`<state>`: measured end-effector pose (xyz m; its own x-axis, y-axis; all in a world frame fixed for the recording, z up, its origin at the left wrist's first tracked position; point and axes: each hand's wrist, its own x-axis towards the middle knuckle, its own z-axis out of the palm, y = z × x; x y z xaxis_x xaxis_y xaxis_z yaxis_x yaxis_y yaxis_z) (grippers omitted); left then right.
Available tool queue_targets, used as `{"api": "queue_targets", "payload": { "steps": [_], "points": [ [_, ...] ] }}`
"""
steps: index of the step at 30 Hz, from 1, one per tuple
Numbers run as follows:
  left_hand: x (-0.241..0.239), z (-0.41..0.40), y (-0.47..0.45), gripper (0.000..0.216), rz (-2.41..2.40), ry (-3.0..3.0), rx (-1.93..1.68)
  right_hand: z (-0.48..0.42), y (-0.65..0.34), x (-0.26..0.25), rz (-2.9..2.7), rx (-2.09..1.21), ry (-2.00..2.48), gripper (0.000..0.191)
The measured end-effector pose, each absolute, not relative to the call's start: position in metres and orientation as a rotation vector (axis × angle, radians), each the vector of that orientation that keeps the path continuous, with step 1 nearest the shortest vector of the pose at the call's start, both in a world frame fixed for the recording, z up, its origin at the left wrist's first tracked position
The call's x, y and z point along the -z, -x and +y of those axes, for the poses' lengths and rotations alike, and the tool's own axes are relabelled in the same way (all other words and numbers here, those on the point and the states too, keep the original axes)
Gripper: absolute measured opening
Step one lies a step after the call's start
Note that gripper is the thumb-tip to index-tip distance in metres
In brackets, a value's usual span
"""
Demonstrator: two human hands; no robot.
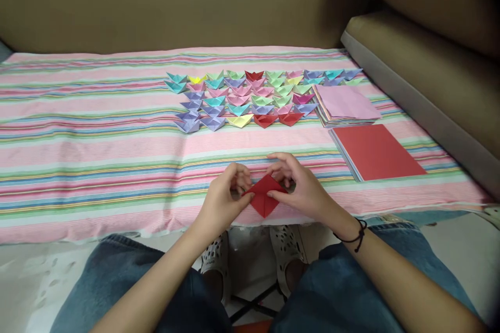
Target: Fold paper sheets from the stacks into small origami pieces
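A piece of red origami paper [264,199], folded into a small diamond, is held up between my two hands just over the front edge of the striped cloth. My left hand [231,190] pinches its left corner, thumb on the near face and fingers curled behind. On the right corner, my right hand [299,187] grips with the thumb across the face and the index finger raised along the back. A crease runs down the lower middle of the paper. Beyond my hands, rows of folded paper boats [239,109] in many colours stand on the cloth.
A stack of red-topped paper sheets [380,153] lies to the right, with a pink-topped stack [347,101] behind it. The striped cloth [97,151] covers the seat. A brown backrest [167,5] rises behind, and a cushioned armrest [425,73] borders the right side.
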<state>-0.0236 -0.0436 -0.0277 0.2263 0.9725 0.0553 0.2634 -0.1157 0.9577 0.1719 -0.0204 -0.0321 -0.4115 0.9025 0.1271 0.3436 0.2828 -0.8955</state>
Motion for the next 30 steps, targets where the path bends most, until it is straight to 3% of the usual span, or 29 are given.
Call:
{"api": "queue_targets", "payload": {
  "steps": [13,30],
  "points": [
    [0.018,-0.047,0.014,0.047,1.078,-1.022,-1.094,-0.025,-0.161,0.019,-1.562,-1.426,1.042,0.066],
    [0.017,-0.046,0.009,0.055,1.080,-1.005,-1.111,-0.025,-0.158,0.020,-1.438,-1.434,1.139,0.062]
  ]
}}
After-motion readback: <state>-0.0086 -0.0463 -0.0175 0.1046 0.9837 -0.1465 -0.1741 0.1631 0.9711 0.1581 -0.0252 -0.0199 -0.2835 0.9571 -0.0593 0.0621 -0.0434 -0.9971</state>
